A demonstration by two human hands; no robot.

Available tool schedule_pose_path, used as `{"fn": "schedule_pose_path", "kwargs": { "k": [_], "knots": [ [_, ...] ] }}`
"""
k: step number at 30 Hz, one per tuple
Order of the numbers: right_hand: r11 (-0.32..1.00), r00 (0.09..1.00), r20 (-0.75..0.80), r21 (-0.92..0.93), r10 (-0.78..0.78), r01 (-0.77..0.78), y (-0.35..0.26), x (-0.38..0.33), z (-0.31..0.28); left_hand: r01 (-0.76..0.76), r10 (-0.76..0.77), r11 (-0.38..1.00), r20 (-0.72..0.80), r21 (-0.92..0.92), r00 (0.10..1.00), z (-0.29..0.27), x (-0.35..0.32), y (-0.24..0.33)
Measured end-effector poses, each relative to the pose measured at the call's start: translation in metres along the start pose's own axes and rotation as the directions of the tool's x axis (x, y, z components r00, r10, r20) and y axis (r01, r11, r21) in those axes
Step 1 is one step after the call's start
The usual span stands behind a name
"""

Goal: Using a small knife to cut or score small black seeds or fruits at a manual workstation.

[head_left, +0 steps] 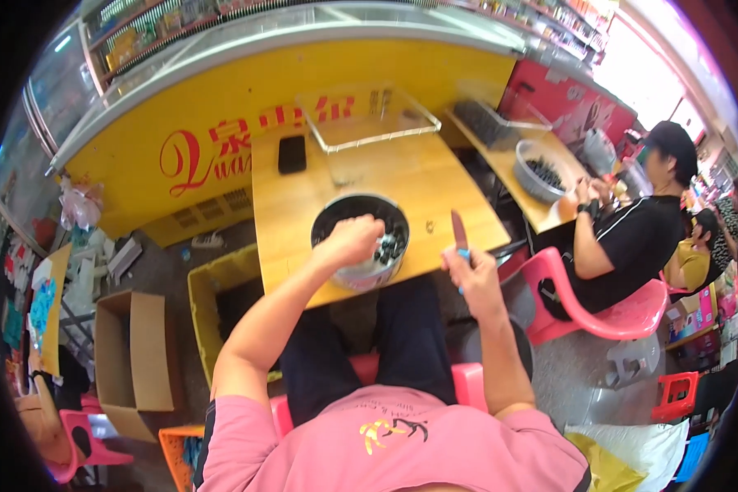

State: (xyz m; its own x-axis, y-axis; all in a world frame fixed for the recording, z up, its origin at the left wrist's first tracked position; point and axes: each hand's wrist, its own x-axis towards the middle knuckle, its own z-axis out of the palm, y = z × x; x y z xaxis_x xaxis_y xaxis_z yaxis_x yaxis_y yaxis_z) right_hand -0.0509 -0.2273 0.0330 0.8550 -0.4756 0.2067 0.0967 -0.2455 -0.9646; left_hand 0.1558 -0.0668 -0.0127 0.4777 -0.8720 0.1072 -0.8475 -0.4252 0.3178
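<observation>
A round bucket [359, 281] stands at the near edge of the wooden table, with small dark pieces [395, 243] inside; I cannot tell what they are. Over its opening is my left hand [355, 238], fingers curled and closed, their tips at the dark pieces. Whatever those fingers hold is hidden. To the right of the bucket, my right hand [474, 277] grips a knife [458, 226] by its blue handle. The blade points up and away from me, above the table's right side. A small brownish bit [430, 226] lies on the wood between bucket and knife.
On the table [283, 221] are a black phone [292, 154] and a clear plastic tray [377, 139]. At right, a person in black [631, 242] sits by a bowl of dark pieces [539, 174]. A yellow crate [201, 316] and a cardboard box [154, 353] stand left.
</observation>
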Motion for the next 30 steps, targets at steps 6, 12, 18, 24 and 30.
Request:
{"fn": "schedule_pose_path", "kwargs": {
  "k": [6, 12, 18, 24, 30],
  "knots": [
    [0.995, 0.993, 0.064, 0.008, 0.103, -0.104, 0.013, -0.01, -0.007, 0.014, -0.013, 1.0, 0.128, -0.009, 0.992, -0.018, -0.017, 0.006],
    [0.995, 0.989, 0.112, -0.038, 0.095, -0.091, 0.01, -0.014, 0.001, 0.026, -0.018, 0.998, 0.126, -0.058, 0.992, -0.022, -0.03, 0.001],
    [0.983, 0.968, 0.181, -0.099, 0.172, -0.156, 0.001, -0.006, 0.01, -0.034, 0.066, 0.986, 0.194, -0.166, 0.979, -0.033, -0.044, -0.001],
    [0.968, 0.96, 0.217, -0.216, 0.177, -0.129, -0.019, 0.002, 0.026, -0.05, 0.073, 0.988, 0.154, -0.147, 0.985, -0.033, -0.052, -0.015],
    [0.952, 0.952, 0.26, -0.294, 0.164, -0.084, -0.047, 0.003, 0.049, -0.116, 0.124, 0.981, 0.047, -0.155, 0.991, -0.014, -0.047, -0.034]
  ]
}}
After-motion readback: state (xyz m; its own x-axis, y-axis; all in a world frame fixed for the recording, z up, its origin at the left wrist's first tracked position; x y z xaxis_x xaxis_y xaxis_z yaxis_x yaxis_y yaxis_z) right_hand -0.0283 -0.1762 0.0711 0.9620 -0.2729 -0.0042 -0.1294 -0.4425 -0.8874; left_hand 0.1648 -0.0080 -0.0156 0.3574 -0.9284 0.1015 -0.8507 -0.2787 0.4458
